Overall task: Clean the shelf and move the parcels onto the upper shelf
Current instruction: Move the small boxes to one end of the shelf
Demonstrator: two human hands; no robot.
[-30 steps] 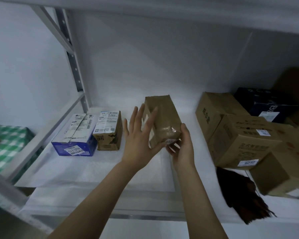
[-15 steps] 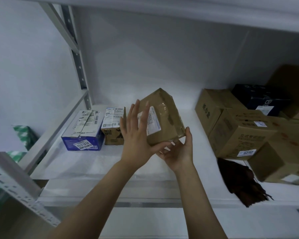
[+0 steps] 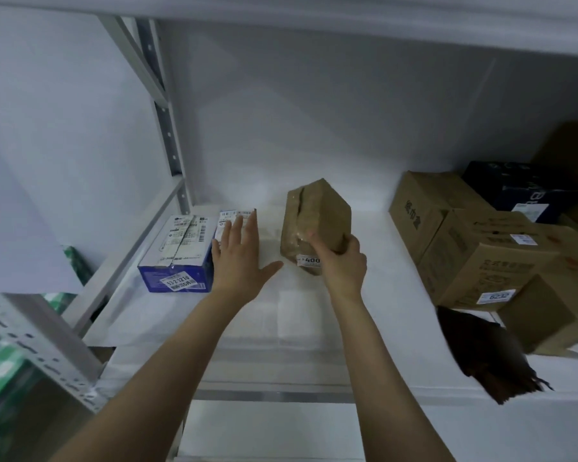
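Note:
A taped brown cardboard parcel (image 3: 317,218) stands on end on the white shelf board (image 3: 314,315), with a small label near its bottom. My right hand (image 3: 339,261) is shut on its lower right corner. My left hand (image 3: 239,258) is off the parcel, fingers spread, hovering over a small brown parcel (image 3: 236,216) that it mostly hides. Just left of that lies a blue and white box (image 3: 179,255) with barcode labels.
Several brown cartons (image 3: 474,258) and a dark blue box (image 3: 521,191) crowd the shelf's right side. A dark brown brush (image 3: 484,355) lies at the front right edge. A grey upright (image 3: 167,121) stands at the back left. The upper shelf's underside (image 3: 347,15) spans the top.
My left hand let go of the brown parcel and moved left over the small parcel. The parcel went from tilted in both hands to upright on the shelf, held by my right hand.

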